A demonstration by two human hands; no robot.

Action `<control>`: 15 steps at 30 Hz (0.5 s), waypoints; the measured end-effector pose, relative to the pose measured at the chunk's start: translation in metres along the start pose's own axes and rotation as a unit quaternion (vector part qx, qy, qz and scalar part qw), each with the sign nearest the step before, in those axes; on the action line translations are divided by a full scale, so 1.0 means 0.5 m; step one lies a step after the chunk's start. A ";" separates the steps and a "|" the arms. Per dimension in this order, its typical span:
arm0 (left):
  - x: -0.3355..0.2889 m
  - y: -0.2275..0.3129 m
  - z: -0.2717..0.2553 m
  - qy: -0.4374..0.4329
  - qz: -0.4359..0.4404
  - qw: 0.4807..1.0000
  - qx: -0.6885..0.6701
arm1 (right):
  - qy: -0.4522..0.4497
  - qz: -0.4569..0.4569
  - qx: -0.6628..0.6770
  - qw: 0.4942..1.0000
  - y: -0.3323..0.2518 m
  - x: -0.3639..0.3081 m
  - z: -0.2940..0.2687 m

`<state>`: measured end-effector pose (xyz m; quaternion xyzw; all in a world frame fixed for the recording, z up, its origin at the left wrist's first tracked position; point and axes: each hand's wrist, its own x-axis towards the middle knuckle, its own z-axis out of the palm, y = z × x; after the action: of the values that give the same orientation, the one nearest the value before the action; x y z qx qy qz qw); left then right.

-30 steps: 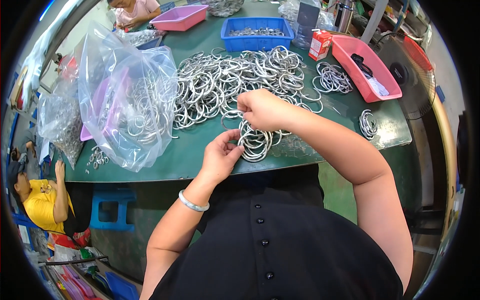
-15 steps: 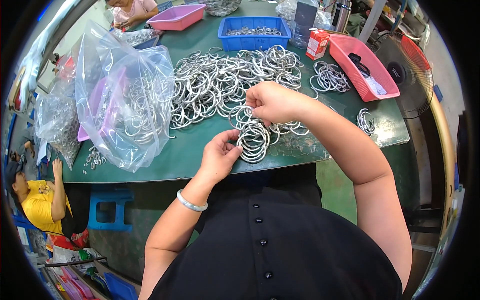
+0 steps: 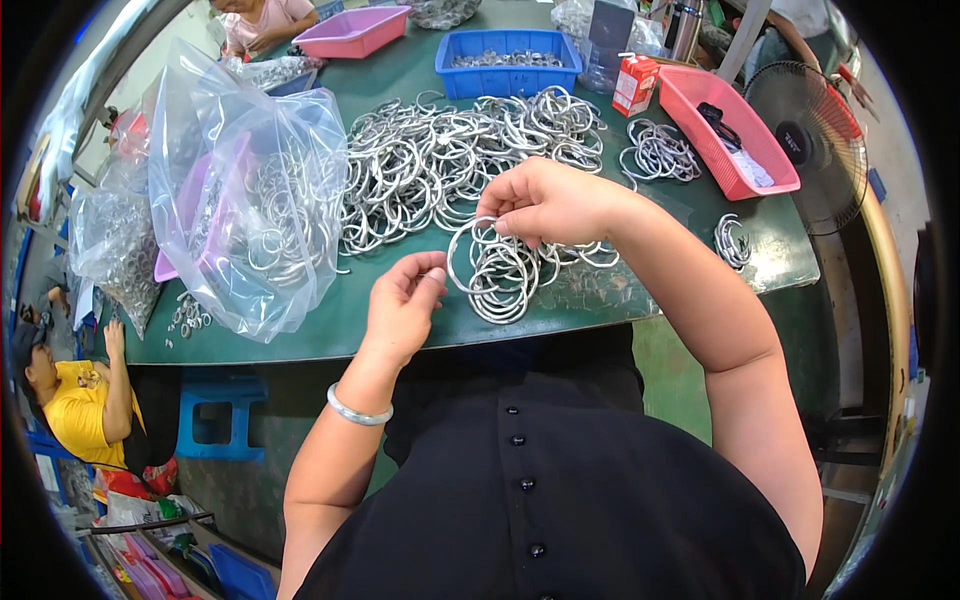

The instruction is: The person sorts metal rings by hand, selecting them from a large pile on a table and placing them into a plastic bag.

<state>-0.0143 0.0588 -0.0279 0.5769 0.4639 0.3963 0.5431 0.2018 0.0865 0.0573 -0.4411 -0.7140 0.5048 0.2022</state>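
Note:
My right hand pinches the top of a silver-coloured metal bangle and holds it tilted over the near side of the table. Below and beside it lies a small cluster of similar bangles. My left hand is just left of the held bangle, its thumb and forefinger brought together. Whether anything is between those fingertips, I cannot make out. Behind both hands spreads a large tangled heap of bangles, some of them open hoops.
A clear plastic bag holding bangles covers part of a purple tray. A blue basket of small metal parts, a pink basket, a carton and a fan surround the heap. Co-workers sit at far and left sides.
My left hand has moved left, away from the cluster. My right hand has shifted slightly up and left, and the bangle in it stands out from the cluster.

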 end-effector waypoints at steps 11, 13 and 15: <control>-0.027 0.060 -0.008 -0.180 -0.069 0.965 -0.177 | -0.061 -0.185 -0.201 0.960 -0.014 0.011 0.033; -0.031 0.057 -0.006 -0.169 -0.069 0.964 -0.192 | -0.040 -0.160 -0.175 0.971 -0.020 0.006 0.035; -0.033 0.055 -0.005 -0.157 -0.070 0.963 -0.207 | -0.009 -0.151 -0.146 0.978 -0.014 0.007 0.034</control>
<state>-0.0179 0.0441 0.0005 0.4736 0.3196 0.3489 0.7428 0.1846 0.0794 0.0560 -0.3487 -0.8401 0.3623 0.2032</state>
